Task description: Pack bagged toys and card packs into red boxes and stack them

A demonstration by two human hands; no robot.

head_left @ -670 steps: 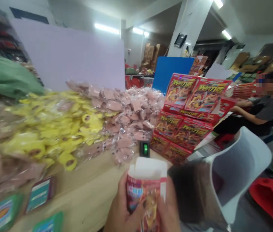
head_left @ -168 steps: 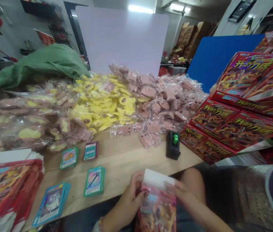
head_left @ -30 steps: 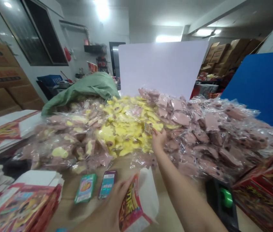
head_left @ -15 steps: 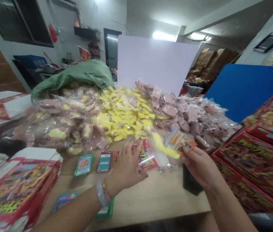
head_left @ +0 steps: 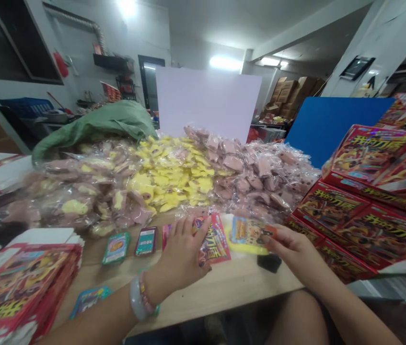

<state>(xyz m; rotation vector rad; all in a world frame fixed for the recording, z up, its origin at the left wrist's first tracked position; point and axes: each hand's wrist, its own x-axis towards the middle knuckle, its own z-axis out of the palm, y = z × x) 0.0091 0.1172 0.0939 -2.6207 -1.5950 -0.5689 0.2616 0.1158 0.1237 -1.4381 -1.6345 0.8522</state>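
Note:
My left hand (head_left: 184, 251) lies over a red printed packet (head_left: 217, 239) on the table, its fingers stretched and slightly spread. Between the thumb and fingers of my right hand (head_left: 294, 247) is a colourful card (head_left: 246, 231) with an orange end. Under that card shows a flat yellow piece (head_left: 248, 248); whether my fingers also hold it is hidden. A black object (head_left: 269, 263) sits just below my right fingertips. Left of my left hand are a green-edged card stack (head_left: 116, 247) and a dark-edged card stack (head_left: 146, 241).
Bagged yellow pieces (head_left: 174, 177) and bagged pink pieces (head_left: 256, 172) heap up behind, by a green sack (head_left: 105, 120). Red boxes (head_left: 361, 201) are stacked at right, flattened red cartons (head_left: 19, 282) at left. More cards (head_left: 89, 301) lie near my left forearm.
My right hand has brought the card lower and left, closer to the red packet. The yellow piece, slanting before, now lies flatter beneath it. The view has turned right.

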